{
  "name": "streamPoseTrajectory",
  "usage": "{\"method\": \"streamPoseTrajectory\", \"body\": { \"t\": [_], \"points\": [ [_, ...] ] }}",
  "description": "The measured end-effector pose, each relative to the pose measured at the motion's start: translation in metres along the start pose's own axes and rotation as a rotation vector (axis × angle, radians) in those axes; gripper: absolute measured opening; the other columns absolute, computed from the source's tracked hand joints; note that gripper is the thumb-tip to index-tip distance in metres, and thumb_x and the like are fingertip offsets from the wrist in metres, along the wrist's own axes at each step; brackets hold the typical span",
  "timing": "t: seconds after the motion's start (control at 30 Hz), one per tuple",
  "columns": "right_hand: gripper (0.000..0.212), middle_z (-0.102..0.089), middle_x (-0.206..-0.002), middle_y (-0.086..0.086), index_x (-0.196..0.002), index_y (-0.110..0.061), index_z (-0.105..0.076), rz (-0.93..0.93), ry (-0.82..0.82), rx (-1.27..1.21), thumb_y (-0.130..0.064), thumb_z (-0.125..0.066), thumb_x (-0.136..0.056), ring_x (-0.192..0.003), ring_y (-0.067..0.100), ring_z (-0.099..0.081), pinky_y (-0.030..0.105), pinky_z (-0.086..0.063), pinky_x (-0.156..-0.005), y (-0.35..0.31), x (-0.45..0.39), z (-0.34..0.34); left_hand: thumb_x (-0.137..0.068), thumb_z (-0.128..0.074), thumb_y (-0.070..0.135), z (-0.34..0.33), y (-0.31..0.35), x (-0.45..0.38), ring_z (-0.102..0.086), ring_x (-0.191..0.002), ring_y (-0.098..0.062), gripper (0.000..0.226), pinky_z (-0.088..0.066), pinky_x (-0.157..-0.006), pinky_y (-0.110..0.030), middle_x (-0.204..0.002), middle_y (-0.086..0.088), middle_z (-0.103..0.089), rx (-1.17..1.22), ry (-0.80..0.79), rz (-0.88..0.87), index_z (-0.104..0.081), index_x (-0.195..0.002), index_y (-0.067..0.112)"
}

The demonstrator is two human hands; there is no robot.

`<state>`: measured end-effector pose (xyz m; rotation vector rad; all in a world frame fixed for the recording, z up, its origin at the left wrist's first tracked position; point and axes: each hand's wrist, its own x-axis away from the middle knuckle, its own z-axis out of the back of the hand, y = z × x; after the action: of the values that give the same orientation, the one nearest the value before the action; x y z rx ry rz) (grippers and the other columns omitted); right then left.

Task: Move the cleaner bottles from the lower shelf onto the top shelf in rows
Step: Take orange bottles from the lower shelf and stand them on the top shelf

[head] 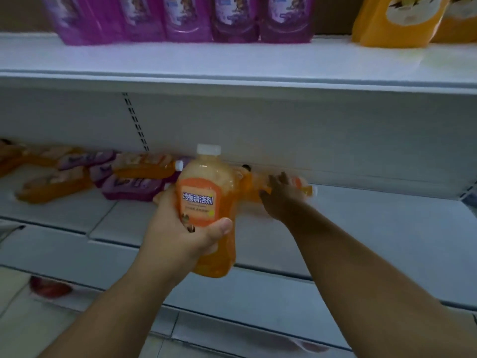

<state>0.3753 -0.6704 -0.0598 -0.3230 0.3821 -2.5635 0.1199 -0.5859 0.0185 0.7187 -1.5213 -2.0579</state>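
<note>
- Left hand (pixel 180 228) grips an upright orange floor-cleaner bottle (pixel 206 200) at frame centre.
- Right hand (pixel 281 197) closes over a lying orange bottle (pixel 303 188), grasp unclear.
- Next, likely: lift both to the top shelf (pixel 232 63), beside the orange row (pixel 395 19) upper right.

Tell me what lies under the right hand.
The right hand covers an orange cleaner bottle lying on the lower shelf; its white cap shows, its label is hidden.
</note>
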Motion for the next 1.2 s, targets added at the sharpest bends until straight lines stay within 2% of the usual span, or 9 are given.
{"method": "streamPoseTrajectory", "body": {
  "t": [0.2, 0.3, 0.4, 0.5, 0.57, 0.63, 0.83, 1.1, 1.2],
  "points": [
    [0.041, -0.041, -0.142, 0.007, -0.128, -0.025, -0.056, 0.038, 0.129, -0.096, -0.039, -0.035, -0.095, -0.119, 0.039, -0.048, 0.047, -0.041, -0.1, 0.023, 0.024, 0.01, -0.037, -0.08, 0.071, -0.009, -0.003, 0.013, -0.064, -0.088, 0.01, 0.086, -0.048, -0.067, -0.021, -0.096, 0.034, -0.064, -0.024, -0.034, 0.077, -0.044, -0.113, 0.052],
    [0.04, -0.048, -0.123, 0.017, -0.123, -0.017, -0.061, -0.083, 0.196, -0.231, -0.035, -0.042, -0.093, -0.102, 0.041, -0.055, 0.04, -0.045, -0.091, 0.024, 0.029, 0.012, -0.044, -0.088, 0.068, -0.021, 0.003, 0.017, -0.063, -0.09, 0.01, 0.078, -0.048, -0.065, -0.016, -0.097, 0.035, -0.063, -0.01, -0.064, 0.075, -0.044, -0.108, 0.059],
    [0.063, -0.052, -0.123, 0.019, -0.133, -0.013, -0.043, -0.214, 0.198, -0.227, -0.047, -0.061, -0.083, -0.106, 0.037, -0.056, 0.038, -0.043, -0.083, 0.023, 0.027, 0.01, -0.041, -0.088, 0.069, -0.029, 0.009, 0.019, -0.063, -0.089, 0.011, 0.083, -0.048, -0.065, -0.018, -0.095, 0.034, -0.063, -0.002, -0.074, 0.072, -0.044, -0.109, 0.053],
    [0.107, -0.058, -0.128, 0.014, -0.146, -0.017, -0.02, -0.26, 0.02, -0.198, -0.058, -0.077, -0.065, -0.117, 0.037, -0.054, 0.043, -0.044, -0.083, 0.021, 0.014, 0.015, -0.036, -0.083, 0.072, -0.029, 0.012, 0.023, -0.062, -0.088, 0.013, 0.086, -0.048, -0.057, -0.013, -0.095, 0.037, -0.061, -0.022, -0.059, 0.057, -0.041, -0.109, 0.054],
    [0.118, -0.055, -0.131, 0.013, -0.147, -0.016, -0.026, -0.295, -0.114, -0.208, -0.057, -0.086, -0.054, -0.118, 0.034, -0.055, 0.043, -0.046, -0.083, 0.019, 0.012, 0.022, -0.036, -0.081, 0.071, -0.026, 0.012, 0.026, -0.064, -0.089, 0.01, 0.086, -0.049, -0.058, -0.013, -0.097, 0.035, -0.062, -0.013, -0.037, 0.036, -0.042, -0.111, 0.053],
    [0.107, -0.057, -0.117, 0.01, -0.14, -0.015, -0.041, -0.284, -0.144, -0.2, -0.056, -0.088, -0.054, -0.104, 0.028, -0.057, 0.038, -0.045, -0.075, 0.018, 0.02, 0.021, -0.038, -0.08, 0.07, -0.019, 0.013, 0.028, -0.065, -0.091, 0.007, 0.084, -0.051, -0.061, -0.015, -0.099, 0.032, -0.064, 0.003, -0.016, 0.016, -0.044, -0.111, 0.055],
    [0.096, -0.059, -0.115, -0.001, -0.127, -0.02, -0.043, -0.009, 0.049, -0.533, -0.056, -0.088, -0.05, -0.102, 0.02, -0.06, 0.037, -0.053, -0.082, -0.011, 0.078, 0.002, -0.043, -0.079, 0.069, 0.013, 0.01, 0.034, -0.068, -0.095, -0.003, 0.074, -0.053, -0.075, -0.03, -0.102, 0.021, -0.068, 0.065, 0.033, -0.064, -0.049, -0.109, 0.058],
    [0.071, -0.069, -0.097, -0.016, -0.108, -0.041, -0.049, 0.35, 0.008, -0.94, -0.044, -0.094, -0.053, -0.083, -0.005, -0.067, 0.022, -0.056, -0.07, -0.162, 0.144, -0.017, -0.046, -0.081, 0.066, 0.126, 0.003, 0.062, -0.07, -0.096, -0.01, 0.065, -0.058, -0.072, -0.031, -0.105, 0.015, -0.07, 0.08, 0.13, -0.149, -0.05, -0.103, 0.065],
    [0.086, -0.067, -0.104, -0.011, -0.113, -0.037, -0.045, 0.411, -0.067, -0.979, -0.053, -0.091, -0.042, -0.088, 0.004, -0.069, 0.028, -0.06, -0.071, -0.243, 0.163, -0.038, -0.042, -0.08, 0.067, 0.206, -0.01, 0.082, -0.069, -0.092, -0.001, 0.066, -0.055, -0.06, -0.017, -0.101, 0.024, -0.069, 0.05, 0.255, -0.142, -0.049, -0.1, 0.067]
  ]
}}
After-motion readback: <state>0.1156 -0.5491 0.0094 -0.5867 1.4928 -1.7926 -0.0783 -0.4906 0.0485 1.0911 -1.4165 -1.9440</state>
